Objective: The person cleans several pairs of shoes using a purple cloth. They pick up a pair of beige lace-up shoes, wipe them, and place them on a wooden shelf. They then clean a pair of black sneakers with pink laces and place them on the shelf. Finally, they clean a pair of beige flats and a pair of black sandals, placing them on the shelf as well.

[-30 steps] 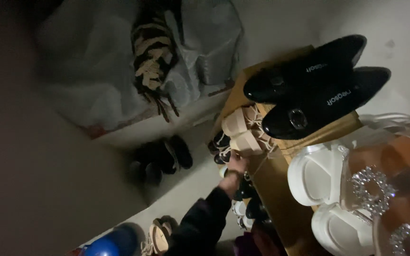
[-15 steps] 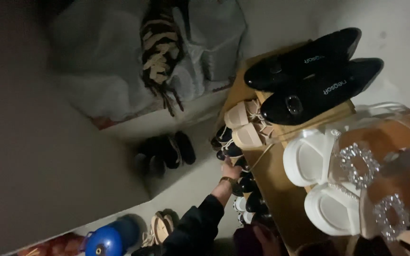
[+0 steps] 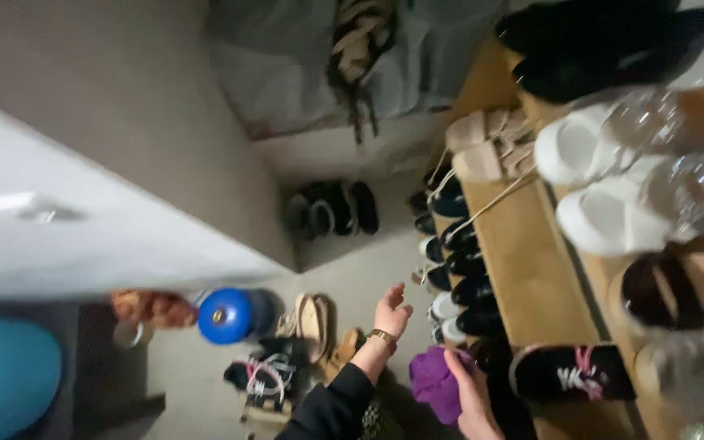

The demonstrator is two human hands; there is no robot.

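- Your left hand [image 3: 390, 309] hangs in the air with its fingers loosely spread, holding nothing, just beside the row of dark shoes [image 3: 450, 269] on the lower tier of the wooden shoe rack [image 3: 523, 269]
- Your right hand [image 3: 471, 389] rests flat, fingers together, against a purple cloth [image 3: 433, 383] at the rack's near end
- Bare floor [image 3: 356, 285] lies open between rack and wall
- A blue round container [image 3: 226, 314] sits by tan sandals [image 3: 313, 318]
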